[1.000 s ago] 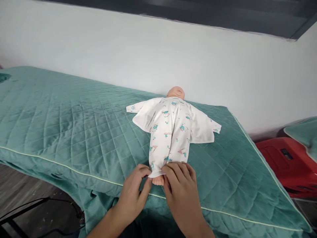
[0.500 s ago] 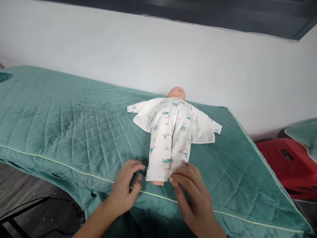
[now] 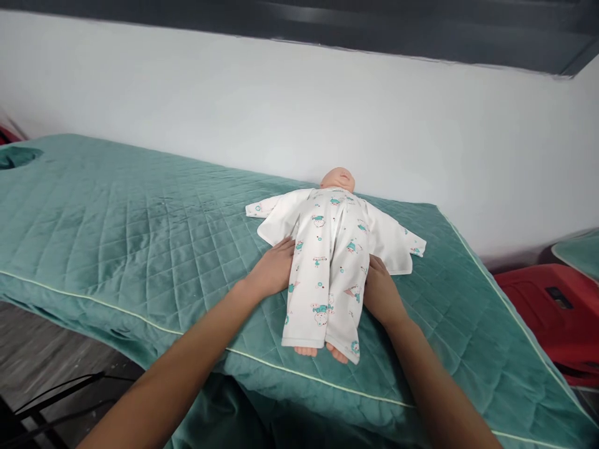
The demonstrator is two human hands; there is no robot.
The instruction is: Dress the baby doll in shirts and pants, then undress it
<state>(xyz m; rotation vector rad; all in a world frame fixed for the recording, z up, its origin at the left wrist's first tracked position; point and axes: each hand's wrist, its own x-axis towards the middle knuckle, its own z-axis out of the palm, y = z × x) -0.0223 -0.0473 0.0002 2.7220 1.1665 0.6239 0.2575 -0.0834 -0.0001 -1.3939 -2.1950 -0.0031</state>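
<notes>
A baby doll (image 3: 337,179) lies on its back, dressed in a white printed top (image 3: 390,240) with spread sleeves and matching white trousers (image 3: 327,274). Its toes show below the trouser hems. My left hand (image 3: 277,265) lies along the left side of the trousers at hip height, its fingers stretched out and touching the cloth. On the opposite side, my right hand (image 3: 381,290) rests against the trousers, fingers extended toward the top's lower edge. The thumbs and some fingertips of both hands are hidden by the clothing.
The doll lies on a bed with a green quilted cover (image 3: 154,237), close to the white wall (image 3: 281,106). A red plastic chair (image 3: 556,312) stands beyond the right edge. A black metal frame (image 3: 60,394) and cables are at lower left.
Both hands have moved up from the trouser hems to the sides of the doll's hips. The right hand has let go of its hem, and the toes of that foot now show.
</notes>
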